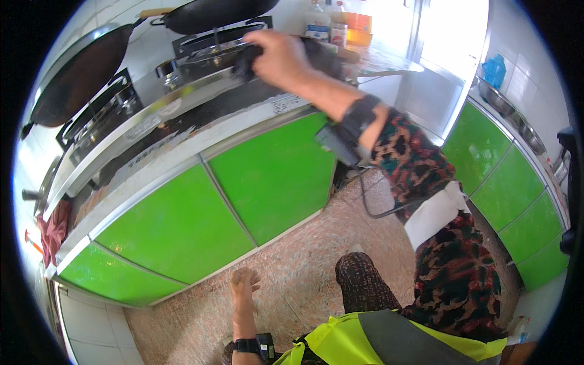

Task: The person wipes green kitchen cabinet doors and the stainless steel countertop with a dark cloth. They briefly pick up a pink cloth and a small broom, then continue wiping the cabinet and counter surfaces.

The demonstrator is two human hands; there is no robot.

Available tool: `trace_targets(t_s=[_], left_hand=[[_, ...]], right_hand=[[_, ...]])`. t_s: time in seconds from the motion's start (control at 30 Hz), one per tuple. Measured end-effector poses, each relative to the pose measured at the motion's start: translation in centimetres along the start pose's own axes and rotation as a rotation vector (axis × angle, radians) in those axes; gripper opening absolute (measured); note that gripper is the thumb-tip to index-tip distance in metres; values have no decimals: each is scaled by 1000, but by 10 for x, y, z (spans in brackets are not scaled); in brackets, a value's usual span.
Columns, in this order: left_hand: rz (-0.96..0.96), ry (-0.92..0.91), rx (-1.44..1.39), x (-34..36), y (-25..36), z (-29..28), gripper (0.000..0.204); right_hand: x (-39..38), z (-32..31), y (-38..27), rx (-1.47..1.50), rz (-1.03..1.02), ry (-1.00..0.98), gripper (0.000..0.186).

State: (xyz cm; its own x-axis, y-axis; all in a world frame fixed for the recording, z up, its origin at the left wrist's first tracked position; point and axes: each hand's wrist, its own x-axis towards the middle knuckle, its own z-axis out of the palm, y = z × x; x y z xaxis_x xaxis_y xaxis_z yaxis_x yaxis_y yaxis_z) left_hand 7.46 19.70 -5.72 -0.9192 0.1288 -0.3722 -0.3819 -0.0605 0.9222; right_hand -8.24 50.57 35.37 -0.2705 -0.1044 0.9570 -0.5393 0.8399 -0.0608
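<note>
My right hand (274,56), reaching across the stove (217,48) from the right, is closed on a dark object (245,64), perhaps a black cloth, near the front of the back burner area. Its exact shape is blurred. Above the burner sits a black wok (216,13); another wok (78,73) with a wooden handle stands tilted at the left over the second burner (100,106). My left hand (243,281) hangs low over the floor, fingers loosely curved and apart, holding nothing.
Green cabinet doors (267,176) front the counter. A red cloth (55,231) lies at its left end. Bottles (337,27) stand behind my right hand. A right-hand counter (486,176) carries metal bowls (496,97) and a blue jug (494,71). Below is a speckled tiled floor (292,274).
</note>
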Motion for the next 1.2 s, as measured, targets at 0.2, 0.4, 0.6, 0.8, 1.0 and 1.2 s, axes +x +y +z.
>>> trace_targets(t_s=[0.2,0.4,0.6,0.8,1.0,1.2], left_hand=[[-22,-2,0,15,-6,19,34],[-10,-9,14,24,-12,29,32],[-22,-38,31,24,-16,23,36],[-27,-51,41,14,-12,23,39],[-36,-98,-40,14,-10,24,43],[-48,-187,-304,7,2,28,75]], right_hand=[[-8,12,-3,7,-546,-142,43],[-29,-45,74,-500,-399,-11,46],[-48,-53,142,-234,-102,209,28],[-23,-49,122,202,731,282,24],[-22,-57,90,464,916,289,18],[-37,-64,47,815,1098,238,15]])
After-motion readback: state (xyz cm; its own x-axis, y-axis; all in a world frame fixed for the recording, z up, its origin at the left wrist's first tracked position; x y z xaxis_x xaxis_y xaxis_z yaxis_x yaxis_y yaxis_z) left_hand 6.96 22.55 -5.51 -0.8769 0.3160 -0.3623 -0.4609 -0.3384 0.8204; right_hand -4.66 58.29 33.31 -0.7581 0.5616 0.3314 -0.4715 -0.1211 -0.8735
